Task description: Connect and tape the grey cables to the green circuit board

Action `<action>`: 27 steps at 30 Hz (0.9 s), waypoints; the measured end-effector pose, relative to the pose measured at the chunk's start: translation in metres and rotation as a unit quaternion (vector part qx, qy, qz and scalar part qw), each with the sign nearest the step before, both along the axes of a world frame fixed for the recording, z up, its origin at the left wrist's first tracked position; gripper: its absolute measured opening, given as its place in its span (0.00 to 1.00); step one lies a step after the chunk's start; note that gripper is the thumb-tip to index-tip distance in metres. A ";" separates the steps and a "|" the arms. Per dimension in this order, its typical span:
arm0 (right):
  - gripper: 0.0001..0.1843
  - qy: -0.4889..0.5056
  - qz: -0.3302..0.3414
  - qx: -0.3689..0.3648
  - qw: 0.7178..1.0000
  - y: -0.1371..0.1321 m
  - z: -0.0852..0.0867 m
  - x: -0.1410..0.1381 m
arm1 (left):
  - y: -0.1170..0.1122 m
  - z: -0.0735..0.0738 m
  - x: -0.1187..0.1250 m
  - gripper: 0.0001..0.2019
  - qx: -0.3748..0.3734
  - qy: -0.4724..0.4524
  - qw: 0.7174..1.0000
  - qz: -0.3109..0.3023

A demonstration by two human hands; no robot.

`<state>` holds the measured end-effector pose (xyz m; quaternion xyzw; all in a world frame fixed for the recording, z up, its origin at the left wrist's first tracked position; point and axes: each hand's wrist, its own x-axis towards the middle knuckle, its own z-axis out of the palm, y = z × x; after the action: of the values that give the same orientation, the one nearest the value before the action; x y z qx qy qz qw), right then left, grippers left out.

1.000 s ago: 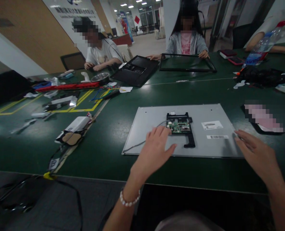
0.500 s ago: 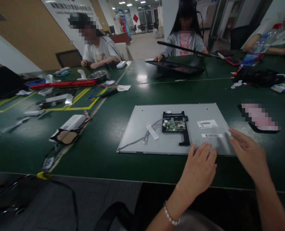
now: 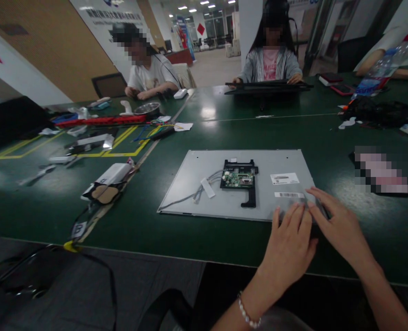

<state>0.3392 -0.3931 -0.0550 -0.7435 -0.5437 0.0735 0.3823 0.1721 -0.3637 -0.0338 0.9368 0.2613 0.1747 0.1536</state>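
Observation:
A grey flat display panel (image 3: 210,161) lies back side up on the green table. On its back sit a black bracket (image 3: 249,197) and a small green circuit board (image 3: 237,179). Thin grey cables (image 3: 183,201) trail from the board to the near left corner. My left hand (image 3: 290,241) rests its outstretched fingers on the panel's near edge, right of the bracket. At the right edge, near the front corner, my right hand (image 3: 340,225) touches the panel with thumb and fingers apart. Two labels (image 3: 284,178) lie just beyond my fingertips.
Right of the panel lies a phone-like object (image 3: 383,172), partly blurred out. A white battery-like pack (image 3: 109,183) with a cable stands left. Across the table a person holds a dark panel (image 3: 267,87). A plastic bottle (image 3: 374,76) stands at the back right.
The grey panel has slid left along the table, with both hands against it. My right hand has come closer to my left. Across the table, the dark panel's raised part has been lowered.

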 end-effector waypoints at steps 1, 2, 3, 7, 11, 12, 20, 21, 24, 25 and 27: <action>0.22 -0.009 0.026 -0.007 1.000 0.003 0.001 -0.002 | 0.000 -0.002 0.000 0.28 -0.002 0.001 1.000 0.013; 0.22 -0.018 0.052 -0.016 0.998 0.005 0.001 -0.003 | -0.001 -0.003 0.000 0.28 -0.005 0.004 1.000 0.026; 0.23 -0.027 0.077 -0.025 0.996 0.008 0.001 -0.004 | -0.001 -0.005 0.000 0.28 -0.007 0.008 0.999 0.040; 0.24 -0.075 0.172 -0.072 0.980 0.018 0.001 0.003 | -0.003 -0.005 -0.002 0.26 -0.009 0.018 0.996 0.084; 0.29 -0.160 0.194 -0.090 0.964 0.037 0.000 0.024 | -0.004 0.001 -0.005 0.26 -0.006 0.002 0.992 0.129; 0.33 -0.184 0.199 -0.088 0.958 0.043 -0.001 0.027 | -0.004 0.002 -0.005 0.27 -0.006 -0.005 0.990 0.138; 0.34 -0.258 0.315 -0.115 0.906 0.076 -0.004 0.012 | -0.005 0.000 -0.009 0.32 -0.017 -0.045 0.988 0.149; 0.33 -0.260 0.316 -0.116 0.905 0.078 -0.004 0.009 | -0.005 0.000 -0.009 0.32 -0.019 -0.046 0.988 0.149; 0.33 -0.264 0.319 -0.120 0.902 0.086 -0.006 0.001 | -0.004 0.001 -0.009 0.33 -0.028 -0.043 0.987 0.149; 0.33 -0.266 0.321 -0.121 0.901 0.089 -0.007 -0.001 | -0.004 0.001 -0.010 0.33 -0.029 -0.042 0.988 0.148; 0.34 -0.272 0.320 -0.122 0.899 0.097 -0.011 -0.007 | -0.003 0.002 -0.010 0.33 -0.029 -0.043 0.988 0.144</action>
<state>0.3320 -0.2957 -0.0661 -0.5611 -0.8221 0.0527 0.0814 0.1624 -0.3666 -0.0317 0.8763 0.3915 0.2276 0.1646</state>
